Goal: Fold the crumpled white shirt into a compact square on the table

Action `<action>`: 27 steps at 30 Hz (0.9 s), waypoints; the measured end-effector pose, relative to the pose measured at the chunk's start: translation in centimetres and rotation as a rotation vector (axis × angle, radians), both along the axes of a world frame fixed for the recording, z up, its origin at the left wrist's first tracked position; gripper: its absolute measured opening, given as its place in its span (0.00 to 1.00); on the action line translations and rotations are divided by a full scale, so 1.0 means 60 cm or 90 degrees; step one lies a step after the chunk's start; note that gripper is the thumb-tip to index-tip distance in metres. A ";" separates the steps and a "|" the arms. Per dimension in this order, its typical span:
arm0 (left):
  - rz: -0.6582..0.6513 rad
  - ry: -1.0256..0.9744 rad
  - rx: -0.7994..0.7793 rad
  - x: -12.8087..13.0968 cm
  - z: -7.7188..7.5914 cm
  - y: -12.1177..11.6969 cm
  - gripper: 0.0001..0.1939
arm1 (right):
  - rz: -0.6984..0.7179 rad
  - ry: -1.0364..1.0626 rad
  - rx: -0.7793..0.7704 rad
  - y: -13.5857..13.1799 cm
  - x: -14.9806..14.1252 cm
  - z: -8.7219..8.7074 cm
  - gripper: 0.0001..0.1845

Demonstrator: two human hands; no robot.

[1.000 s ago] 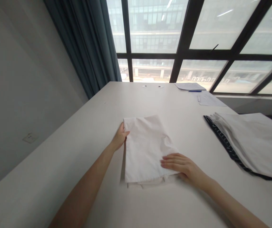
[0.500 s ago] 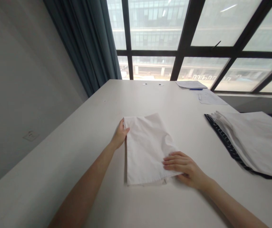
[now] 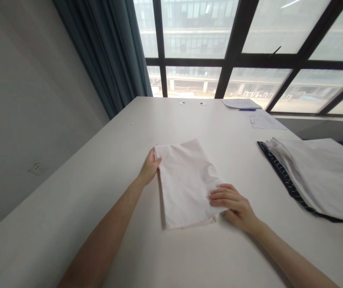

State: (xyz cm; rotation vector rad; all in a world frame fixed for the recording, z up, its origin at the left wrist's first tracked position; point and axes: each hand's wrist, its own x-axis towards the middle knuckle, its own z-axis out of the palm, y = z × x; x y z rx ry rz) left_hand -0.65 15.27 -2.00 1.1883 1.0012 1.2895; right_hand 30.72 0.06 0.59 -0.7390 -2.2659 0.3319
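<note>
A folded white cloth (image 3: 185, 182) is held at the middle of the white table (image 3: 159, 260), its far edge towards the window. My left hand (image 3: 150, 166) is closed on the cloth's far left corner, thumb on top and fingers behind it. At the near right corner, my right hand (image 3: 234, 206) has its fingers laid over the cloth and its thumb underneath, pinching it. Between the hands the fabric is mostly smooth, with soft creases by the right edge. A lower layer peeks out along the near edge.
To the right lies a stack of white cloths (image 3: 324, 176) on a black sheet with white marks (image 3: 288, 188). Papers (image 3: 240, 103) and a blue pen (image 3: 247, 109) are at the far right edge. A dark curtain (image 3: 108, 52) and a wall with a socket (image 3: 38, 168) stand left.
The near edge of the cloth has swung slightly to the right and away, along with my right hand. My left hand keeps its hold on the far left corner.
</note>
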 end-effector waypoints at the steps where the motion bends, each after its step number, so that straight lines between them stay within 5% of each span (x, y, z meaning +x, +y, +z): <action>1: 0.001 0.000 -0.001 0.000 0.000 0.000 0.34 | -0.001 -0.004 -0.002 0.000 0.001 0.000 0.16; 10: 0.014 -0.006 -0.021 0.003 0.007 -0.004 0.37 | 0.010 -0.103 -0.029 0.003 -0.005 0.010 0.15; 15: 0.013 -0.013 -0.041 0.003 0.006 -0.002 0.41 | -0.030 -0.191 0.053 -0.022 -0.032 0.027 0.16; 22: 0.012 0.004 -0.046 -0.001 0.002 0.002 0.43 | -0.025 -0.270 0.095 -0.058 -0.103 0.003 0.20; 27: 0.043 0.089 0.014 -0.001 -0.005 0.002 0.44 | 0.015 -0.294 0.037 -0.046 -0.093 -0.004 0.20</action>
